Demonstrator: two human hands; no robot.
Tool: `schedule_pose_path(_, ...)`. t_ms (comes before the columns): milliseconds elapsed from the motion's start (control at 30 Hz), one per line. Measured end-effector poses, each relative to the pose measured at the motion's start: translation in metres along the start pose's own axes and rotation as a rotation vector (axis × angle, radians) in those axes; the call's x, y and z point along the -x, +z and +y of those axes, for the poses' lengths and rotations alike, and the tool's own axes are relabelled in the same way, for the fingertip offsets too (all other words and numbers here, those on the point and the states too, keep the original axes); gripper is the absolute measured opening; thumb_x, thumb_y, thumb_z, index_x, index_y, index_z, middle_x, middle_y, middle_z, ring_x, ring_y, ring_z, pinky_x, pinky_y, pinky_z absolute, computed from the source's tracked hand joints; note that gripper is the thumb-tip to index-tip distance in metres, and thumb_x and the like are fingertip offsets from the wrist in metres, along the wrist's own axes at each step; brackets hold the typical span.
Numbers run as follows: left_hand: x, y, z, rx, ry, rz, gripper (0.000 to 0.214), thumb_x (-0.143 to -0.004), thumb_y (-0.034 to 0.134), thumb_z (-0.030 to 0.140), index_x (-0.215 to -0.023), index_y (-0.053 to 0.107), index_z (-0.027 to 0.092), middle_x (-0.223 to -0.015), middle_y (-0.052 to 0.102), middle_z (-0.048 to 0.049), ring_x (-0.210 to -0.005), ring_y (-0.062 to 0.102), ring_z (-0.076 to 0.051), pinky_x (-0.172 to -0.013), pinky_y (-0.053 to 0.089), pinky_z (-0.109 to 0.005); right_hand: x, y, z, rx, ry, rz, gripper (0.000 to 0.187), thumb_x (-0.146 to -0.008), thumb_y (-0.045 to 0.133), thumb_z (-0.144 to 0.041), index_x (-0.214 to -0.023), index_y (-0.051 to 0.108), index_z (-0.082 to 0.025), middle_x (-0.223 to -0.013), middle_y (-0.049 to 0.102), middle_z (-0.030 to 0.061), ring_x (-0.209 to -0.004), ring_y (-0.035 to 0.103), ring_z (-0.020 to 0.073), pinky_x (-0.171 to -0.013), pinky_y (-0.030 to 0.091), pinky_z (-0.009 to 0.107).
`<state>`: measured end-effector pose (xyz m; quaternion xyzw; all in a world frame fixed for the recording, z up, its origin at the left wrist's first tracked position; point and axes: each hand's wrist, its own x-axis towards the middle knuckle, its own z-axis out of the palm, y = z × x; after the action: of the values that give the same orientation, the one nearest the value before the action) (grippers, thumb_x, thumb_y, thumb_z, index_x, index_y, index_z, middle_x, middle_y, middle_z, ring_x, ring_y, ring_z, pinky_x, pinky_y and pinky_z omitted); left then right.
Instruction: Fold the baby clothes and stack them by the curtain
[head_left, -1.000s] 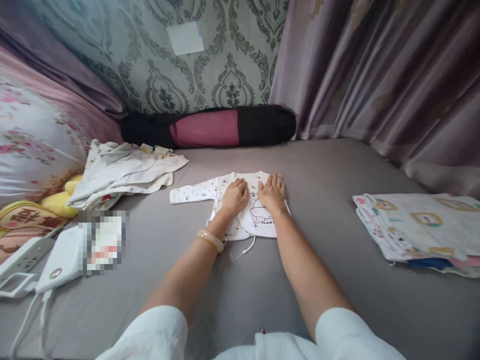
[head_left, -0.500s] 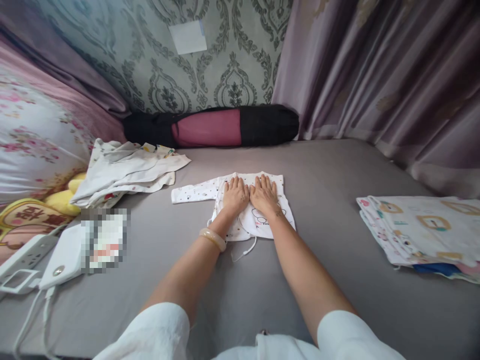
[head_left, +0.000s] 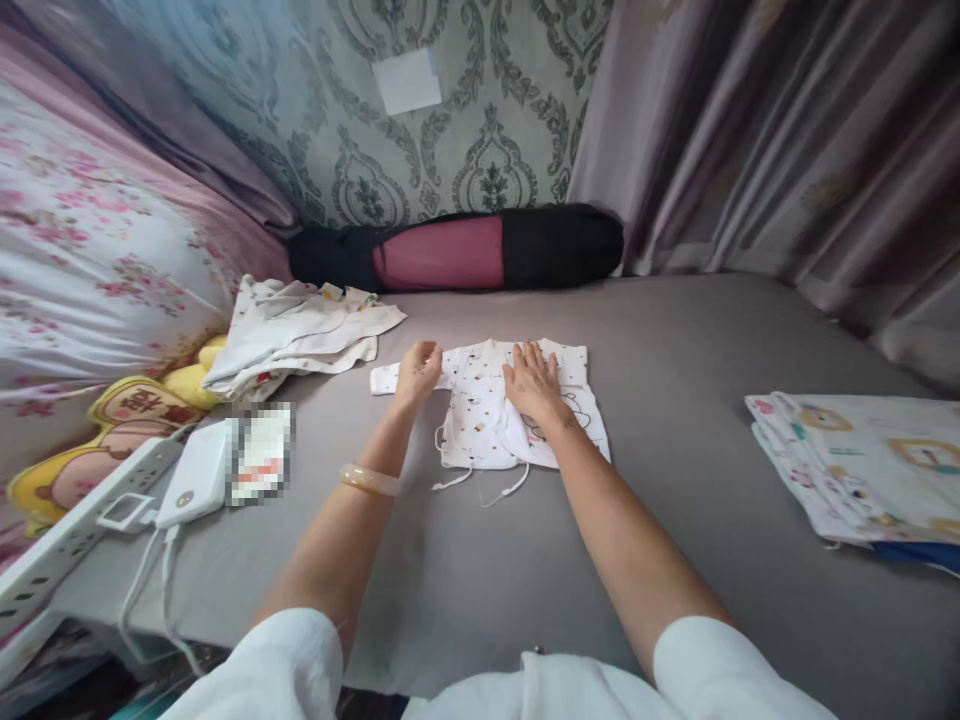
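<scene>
A small white baby shirt [head_left: 487,425] with coloured dots and a cartoon print lies flat on the grey bed sheet [head_left: 675,340]. My right hand [head_left: 531,382] rests flat on the middle of the shirt, fingers stretched out. My left hand [head_left: 417,368], with a pale bangle on the wrist, has its fingers curled on the shirt's left sleeve [head_left: 390,378], which stretches out to the left. The shirt's tie strings trail off its near edge.
A loose pile of white baby clothes [head_left: 300,330] lies at the back left. A stack of folded printed cloths [head_left: 855,460] sits at the right. A black and pink roll [head_left: 457,250] lies against the wall. A power strip [head_left: 82,510], white device and cables lie at the left.
My left hand has moved off the shirt's body to its left sleeve and curled on it. My right hand stays flat on the shirt. The view has shifted left.
</scene>
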<state>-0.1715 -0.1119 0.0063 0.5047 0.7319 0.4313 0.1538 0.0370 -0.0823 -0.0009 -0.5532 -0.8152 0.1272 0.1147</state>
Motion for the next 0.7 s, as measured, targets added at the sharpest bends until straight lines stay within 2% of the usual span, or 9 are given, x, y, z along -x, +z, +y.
schedule_pose_path(133,0.013,-0.023,-0.025,-0.249,-0.108,0.112,0.033,-0.086,0.048,0.028,-0.111,0.064,0.014,-0.113,0.069,-0.0125,-0.107,0.062,-0.025,-0.098,0.046,-0.038,0.006,0.010,-0.015,0.019,-0.115,-0.009,0.061,-0.101,0.023,-0.036,-0.152,0.027,-0.002,-0.162,0.017,0.0155,-0.150,0.010,0.0255,-0.121,0.002,0.048)
schedule_pose_path(233,0.018,-0.034,-0.039,-0.373,-0.185,0.164,0.034,-0.085,0.048,0.028,-0.113,0.062,0.015,-0.112,0.067,-0.0131,-0.112,0.058,-0.028,-0.100,0.042,-0.041,0.009,0.018,-0.018,0.039,-0.131,-0.029,0.063,-0.101,0.023,-0.037,-0.152,0.026,-0.001,-0.161,0.017,0.0159,-0.150,0.011,0.0261,-0.121,0.004,0.047)
schedule_pose_path(367,0.018,-0.044,-0.049,-0.506,-0.331,0.227,0.040,-0.084,0.053,0.032,-0.118,0.059,0.012,-0.124,0.059,-0.0201,-0.124,0.048,-0.035,-0.103,0.038,-0.046,0.007,0.023,-0.016,0.051,-0.125,-0.034,0.063,-0.101,0.022,-0.038,-0.153,0.025,-0.002,-0.161,0.018,0.0150,-0.149,0.012,0.0256,-0.121,0.005,0.047)
schedule_pose_path(467,0.015,-0.048,-0.055,-0.536,-0.392,0.234,0.042,-0.085,0.053,0.034,-0.119,0.057,0.010,-0.127,0.056,-0.0223,-0.128,0.044,-0.036,-0.105,0.036,-0.046,0.006,0.023,-0.015,0.058,-0.124,-0.040,0.062,-0.101,0.022,-0.037,-0.153,0.025,-0.003,-0.162,0.018,0.0140,-0.150,0.012,0.0253,-0.121,0.006,0.047)
schedule_pose_path(700,0.001,-0.055,-0.063,-0.448,-0.495,0.187,0.038,-0.078,0.060,0.036,-0.109,0.062,0.015,-0.120,0.064,-0.0204,-0.119,0.054,-0.037,-0.095,0.043,-0.044,0.007,0.022,-0.017,0.043,-0.132,-0.020,0.060,-0.101,0.026,-0.034,-0.151,0.029,-0.001,-0.161,0.021,0.0164,-0.149,0.013,0.0268,-0.120,0.006,0.048)
